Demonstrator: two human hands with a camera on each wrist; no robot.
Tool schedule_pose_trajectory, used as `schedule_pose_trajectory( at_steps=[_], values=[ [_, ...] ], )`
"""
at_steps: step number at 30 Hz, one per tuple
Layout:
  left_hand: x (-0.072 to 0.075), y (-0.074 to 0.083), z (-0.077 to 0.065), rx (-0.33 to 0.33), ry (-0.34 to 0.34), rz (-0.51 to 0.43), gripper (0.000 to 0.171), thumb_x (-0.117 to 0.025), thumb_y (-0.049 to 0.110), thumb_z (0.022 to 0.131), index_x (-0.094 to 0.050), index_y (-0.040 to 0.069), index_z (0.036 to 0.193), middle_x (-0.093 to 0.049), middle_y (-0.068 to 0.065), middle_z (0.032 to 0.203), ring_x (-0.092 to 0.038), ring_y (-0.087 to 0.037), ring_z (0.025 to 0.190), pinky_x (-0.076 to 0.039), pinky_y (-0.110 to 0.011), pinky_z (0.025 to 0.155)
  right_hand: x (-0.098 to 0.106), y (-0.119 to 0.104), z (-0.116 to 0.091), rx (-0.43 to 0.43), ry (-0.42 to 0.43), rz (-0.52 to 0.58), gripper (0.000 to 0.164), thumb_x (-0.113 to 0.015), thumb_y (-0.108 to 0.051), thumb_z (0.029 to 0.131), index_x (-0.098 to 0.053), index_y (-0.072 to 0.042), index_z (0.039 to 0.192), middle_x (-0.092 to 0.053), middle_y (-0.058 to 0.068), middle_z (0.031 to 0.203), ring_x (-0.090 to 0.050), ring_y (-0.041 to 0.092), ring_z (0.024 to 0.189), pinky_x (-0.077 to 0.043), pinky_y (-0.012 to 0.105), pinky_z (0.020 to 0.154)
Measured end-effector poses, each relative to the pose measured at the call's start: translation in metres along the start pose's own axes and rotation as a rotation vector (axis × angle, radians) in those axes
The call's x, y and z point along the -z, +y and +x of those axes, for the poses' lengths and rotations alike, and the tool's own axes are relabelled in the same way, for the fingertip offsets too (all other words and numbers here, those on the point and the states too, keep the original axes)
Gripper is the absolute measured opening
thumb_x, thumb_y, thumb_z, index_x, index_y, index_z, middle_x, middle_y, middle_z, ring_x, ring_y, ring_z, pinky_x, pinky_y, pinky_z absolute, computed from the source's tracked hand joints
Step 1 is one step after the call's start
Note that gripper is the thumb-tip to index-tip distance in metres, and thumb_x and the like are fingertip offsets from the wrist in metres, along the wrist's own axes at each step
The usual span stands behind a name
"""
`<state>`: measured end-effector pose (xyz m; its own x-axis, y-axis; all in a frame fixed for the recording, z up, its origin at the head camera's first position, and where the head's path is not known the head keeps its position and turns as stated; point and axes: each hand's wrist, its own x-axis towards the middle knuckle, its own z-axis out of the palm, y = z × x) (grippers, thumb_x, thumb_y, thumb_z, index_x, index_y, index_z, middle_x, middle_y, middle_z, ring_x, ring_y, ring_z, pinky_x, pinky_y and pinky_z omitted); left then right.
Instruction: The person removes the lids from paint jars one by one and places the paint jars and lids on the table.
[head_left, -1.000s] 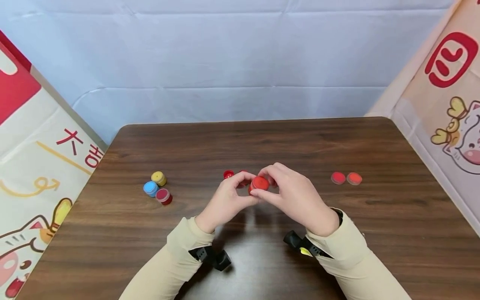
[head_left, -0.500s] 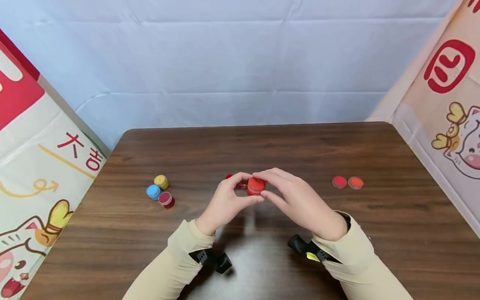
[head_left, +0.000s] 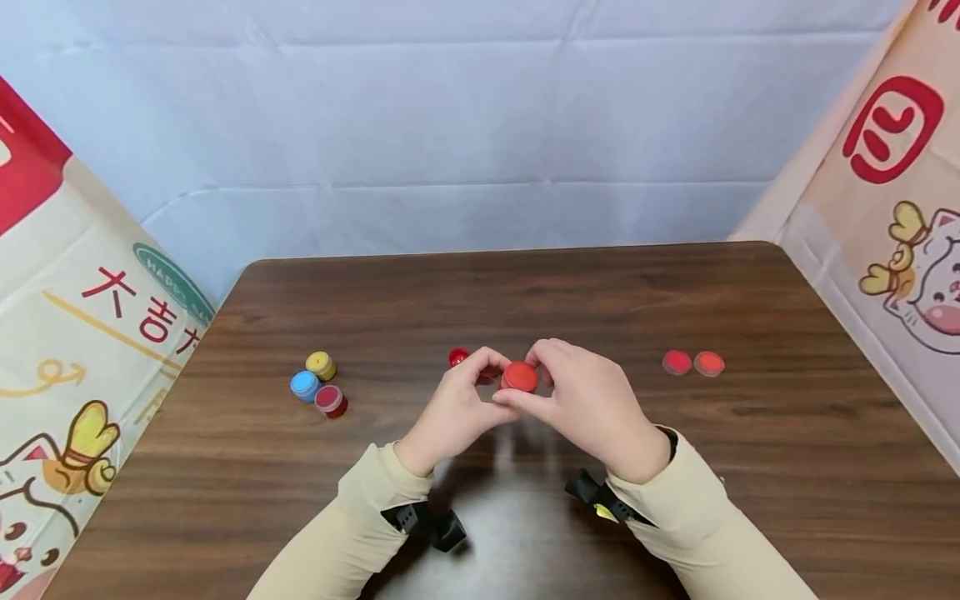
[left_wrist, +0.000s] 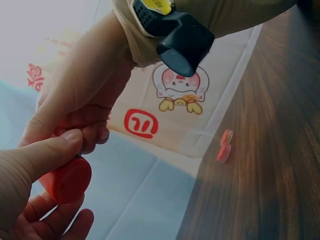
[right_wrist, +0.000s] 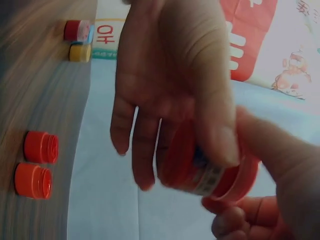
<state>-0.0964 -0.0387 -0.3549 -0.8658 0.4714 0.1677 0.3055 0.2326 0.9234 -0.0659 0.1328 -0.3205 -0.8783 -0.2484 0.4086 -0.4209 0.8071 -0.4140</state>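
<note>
A small red paint pot (head_left: 521, 377) is held between both hands over the middle of the table. My left hand (head_left: 461, 412) grips its body; the thumb lies across the label in the right wrist view. My right hand (head_left: 588, 400) pinches the lid (right_wrist: 245, 175) end with thumb and fingers. In the left wrist view the pot's plain red base (left_wrist: 74, 181) faces the camera. Just behind the left fingers, one lidless red pot (head_left: 459, 357) shows and another is mostly hidden. Both lidless pots, red (right_wrist: 41, 147) and orange-red (right_wrist: 33, 181), stand in the right wrist view.
Two loose lids, red (head_left: 677, 362) and orange (head_left: 708, 363), lie to the right. On the left, a yellow pot (head_left: 320, 365), a blue pot (head_left: 305, 385) and a dark red pot (head_left: 331, 401) stand close together. Cloth (head_left: 420, 125) hangs behind the table.
Half a second ago the right fingers were spread straighter over the lid; now they are bent around it again. The pot has shifted slightly right. The other pots and the loose lids stayed put.
</note>
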Motion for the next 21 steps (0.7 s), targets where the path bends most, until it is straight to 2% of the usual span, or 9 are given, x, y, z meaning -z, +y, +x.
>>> schedule_pose_trajectory(
  at_steps=[3, 5, 9, 12, 16, 19, 21],
  values=[
    [-0.001, -0.001, 0.001, 0.018, 0.007, 0.004, 0.027, -0.075, 0.010, 0.076, -0.060, 0.013, 0.099, -0.063, 0.004, 0.095, -0.056, -0.016, 0.093, -0.048, -0.041, 0.082, 0.001, 0.001, 0.000, 0.030, -0.055, 0.030, 0.025, -0.076, -0.035, 0.076, -0.061, -0.016, 0.083, -0.050, -0.009, 0.071, -0.042, 0.004, 0.057, -0.040, 0.022, 0.052],
    [0.000, -0.001, 0.001, 0.019, 0.017, 0.021, 0.027, -0.076, 0.012, 0.076, -0.062, 0.014, 0.099, -0.063, 0.005, 0.094, -0.055, -0.016, 0.093, -0.047, -0.042, 0.084, 0.003, 0.002, 0.001, 0.069, -0.087, 0.032, 0.024, -0.075, -0.029, 0.080, -0.066, -0.012, 0.094, -0.053, -0.006, 0.079, -0.045, 0.005, 0.062, -0.042, 0.022, 0.056],
    [0.002, -0.001, 0.001, 0.022, 0.038, 0.057, 0.030, -0.079, 0.015, 0.074, -0.062, 0.015, 0.100, -0.063, 0.006, 0.094, -0.055, -0.013, 0.093, -0.046, -0.037, 0.085, 0.008, 0.005, 0.001, 0.152, -0.144, 0.027, 0.040, -0.072, -0.023, 0.083, -0.065, -0.005, 0.117, -0.054, -0.002, 0.088, -0.045, 0.006, 0.063, -0.041, 0.021, 0.056],
    [0.003, -0.002, 0.000, 0.033, 0.038, 0.067, 0.032, -0.080, 0.015, 0.074, -0.063, 0.015, 0.101, -0.064, 0.006, 0.095, -0.056, -0.012, 0.094, -0.045, -0.034, 0.086, 0.011, 0.007, 0.000, 0.189, -0.191, 0.057, 0.046, -0.071, -0.020, 0.083, -0.060, -0.006, 0.125, -0.055, -0.001, 0.095, -0.049, 0.005, 0.066, -0.043, 0.021, 0.058],
    [0.003, -0.003, 0.000, 0.018, 0.039, 0.058, 0.034, -0.081, 0.018, 0.073, -0.064, 0.014, 0.101, -0.064, 0.006, 0.096, -0.056, -0.013, 0.093, -0.045, -0.035, 0.087, 0.014, 0.009, 0.001, 0.230, -0.234, 0.117, 0.047, -0.071, -0.011, 0.082, -0.058, -0.010, 0.128, -0.059, 0.000, 0.110, -0.057, 0.011, 0.088, -0.049, 0.026, 0.072],
    [0.004, -0.003, 0.001, -0.026, 0.046, 0.051, 0.033, -0.081, 0.018, 0.073, -0.063, 0.014, 0.100, -0.064, 0.007, 0.094, -0.056, -0.011, 0.092, -0.045, -0.035, 0.087, 0.016, 0.010, 0.003, 0.248, -0.248, 0.173, 0.049, -0.071, -0.007, 0.082, -0.057, -0.010, 0.129, -0.058, 0.002, 0.122, -0.055, 0.017, 0.107, -0.048, 0.034, 0.086],
    [0.003, -0.004, 0.001, -0.054, 0.045, 0.051, 0.032, -0.080, 0.016, 0.073, -0.063, 0.012, 0.100, -0.064, 0.005, 0.094, -0.056, -0.011, 0.092, -0.045, -0.037, 0.088, 0.017, 0.010, 0.002, 0.245, -0.255, 0.226, 0.047, -0.070, -0.009, 0.083, -0.056, -0.009, 0.128, -0.055, 0.003, 0.128, -0.051, 0.019, 0.116, -0.046, 0.036, 0.090]
  ],
)
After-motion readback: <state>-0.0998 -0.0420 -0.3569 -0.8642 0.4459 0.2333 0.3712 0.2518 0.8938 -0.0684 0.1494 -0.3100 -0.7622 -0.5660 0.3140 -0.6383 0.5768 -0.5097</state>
